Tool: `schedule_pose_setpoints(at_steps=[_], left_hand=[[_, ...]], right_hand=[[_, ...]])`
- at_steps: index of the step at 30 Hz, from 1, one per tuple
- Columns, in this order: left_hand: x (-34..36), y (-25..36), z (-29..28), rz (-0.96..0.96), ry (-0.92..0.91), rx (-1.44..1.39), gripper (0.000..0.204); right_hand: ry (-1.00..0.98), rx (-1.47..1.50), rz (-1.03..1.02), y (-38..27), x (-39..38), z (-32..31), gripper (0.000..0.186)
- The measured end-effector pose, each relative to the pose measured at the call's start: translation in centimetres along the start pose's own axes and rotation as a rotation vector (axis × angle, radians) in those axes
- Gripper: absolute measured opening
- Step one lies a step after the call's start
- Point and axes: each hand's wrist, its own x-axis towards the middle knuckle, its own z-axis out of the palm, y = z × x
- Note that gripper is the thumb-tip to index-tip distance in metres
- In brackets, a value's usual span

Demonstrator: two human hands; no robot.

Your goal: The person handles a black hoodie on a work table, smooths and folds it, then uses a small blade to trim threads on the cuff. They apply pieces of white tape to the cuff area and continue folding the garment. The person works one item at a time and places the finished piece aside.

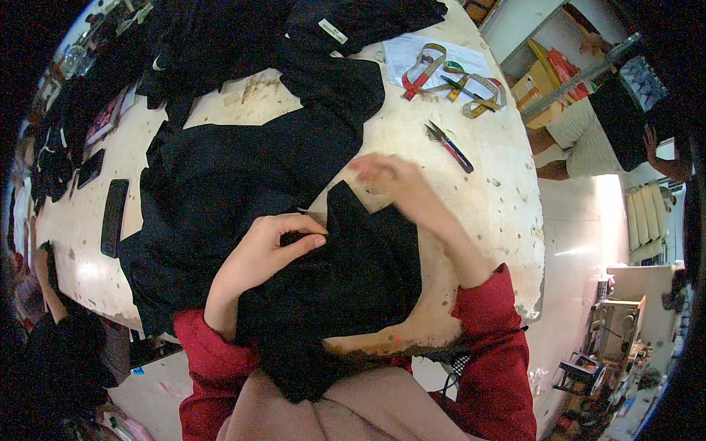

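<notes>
Pieces of black fabric [362,279] lie over the table's near side and hang past its edge onto my lap. My left hand [270,245] is closed in a pinch on the edge of this fabric, just left of a notched gap. My right hand [386,176] is raised above the gap at upper right, blurred, so what its fingers do is unclear. Beyond it, small thread snips [448,145] with dark red and black handles lie on the table, and tangled tape measures [478,103] rest on a white paper [399,51].
The pale worn table [500,220] holds heaped black garments [213,33] and a dark oblong object [114,217] at left. A person [596,125] stands beyond the right edge; another person's arm [48,287] is at the far left. A cluttered bench [618,331] stands at right.
</notes>
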Motion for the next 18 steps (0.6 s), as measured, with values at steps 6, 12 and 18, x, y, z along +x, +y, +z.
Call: schedule_pose_setpoints(at_steps=[6, 12, 18], left_hand=[[-0.6, -0.1, -0.8, 0.013, 0.082, 0.029, 0.02], [0.3, -0.7, -0.5, -0.02, 0.266, 0.039, 0.017], [0.4, -1.3, 0.6, -0.051, 0.297, 0.237, 0.016]], right_hand=[[-0.058, 0.314, 0.163, -4.5, -1.6, -3.3, 0.029], [0.234, -0.331, 0.145, -0.7, -5.7, -3.6, 0.039], [0.299, -0.441, 0.174, 1.6, -7.5, -0.1, 0.03]])
